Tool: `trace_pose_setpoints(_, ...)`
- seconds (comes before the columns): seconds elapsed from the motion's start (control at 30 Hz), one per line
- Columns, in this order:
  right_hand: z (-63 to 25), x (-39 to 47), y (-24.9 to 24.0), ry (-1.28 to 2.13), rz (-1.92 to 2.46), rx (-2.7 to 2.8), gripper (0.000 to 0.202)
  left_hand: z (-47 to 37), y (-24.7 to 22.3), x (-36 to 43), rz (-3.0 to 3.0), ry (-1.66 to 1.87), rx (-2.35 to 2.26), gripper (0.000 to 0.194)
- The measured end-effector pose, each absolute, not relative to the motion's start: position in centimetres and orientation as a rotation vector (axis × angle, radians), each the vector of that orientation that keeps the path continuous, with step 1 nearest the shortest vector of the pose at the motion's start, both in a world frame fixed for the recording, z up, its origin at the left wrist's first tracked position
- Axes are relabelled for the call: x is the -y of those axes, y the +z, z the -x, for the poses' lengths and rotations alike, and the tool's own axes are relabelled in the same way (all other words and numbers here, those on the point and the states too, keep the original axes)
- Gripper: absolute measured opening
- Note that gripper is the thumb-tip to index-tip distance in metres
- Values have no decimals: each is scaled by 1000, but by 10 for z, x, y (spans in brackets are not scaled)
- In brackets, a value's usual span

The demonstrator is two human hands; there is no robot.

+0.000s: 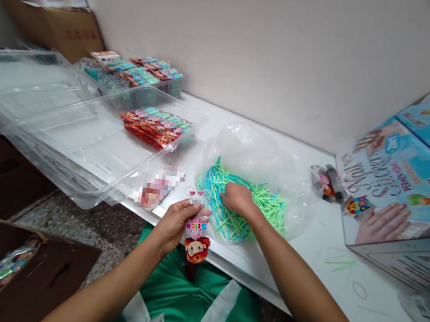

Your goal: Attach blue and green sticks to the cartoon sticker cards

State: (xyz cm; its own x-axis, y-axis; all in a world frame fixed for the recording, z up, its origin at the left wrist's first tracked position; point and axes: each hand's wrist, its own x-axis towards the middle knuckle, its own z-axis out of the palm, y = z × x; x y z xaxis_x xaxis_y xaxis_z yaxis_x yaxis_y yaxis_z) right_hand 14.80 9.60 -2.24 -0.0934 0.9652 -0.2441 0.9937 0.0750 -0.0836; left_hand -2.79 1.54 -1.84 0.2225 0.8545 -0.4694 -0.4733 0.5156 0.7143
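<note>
My left hand (174, 225) pinches the top of a small printed packet (196, 247) with a red-haired cartoon figure and the word "Stick" on it. The packet hangs over the table's front edge. My right hand (238, 198) reaches into a clear plastic bag (271, 155), its fingers curled down among thin green and blue sticks (272, 211). Its fingertips are hidden, so I cannot see what they hold. Left of the bag, partly blurred, lies another packet (156, 187).
Clear plastic trays (93, 153) stand at the left, one with stacked red packets (156, 127). Further packets (143, 72) fill a container by the wall. A printed carton (405, 191) stands right, near a rubber band (359, 290) and loose sticks (340, 263). An open cardboard box (61, 273) is lower left.
</note>
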Motion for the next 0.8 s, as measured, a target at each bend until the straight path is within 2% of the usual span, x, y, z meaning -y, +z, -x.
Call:
trace_pose_setpoints(0.17,-170,-111,-12,-324,-1964,-2189,31,35,-19,-22,-496,977,-951,21)
trace_pose_setpoints(0.37,-189,-116,11,-259,-1905,-2296,43,37,-4,-37,-636,1033,-943,21)
trace_pose_setpoints(0.6,-198,-106,28,-183,-1862,-2371,29,22,11,-62,-864,1145,-966,25)
trace_pose_setpoints(0.8,-214,-94,35,-112,-1778,-2513,24,-1,11,-109,-1113,1411,-1048,26)
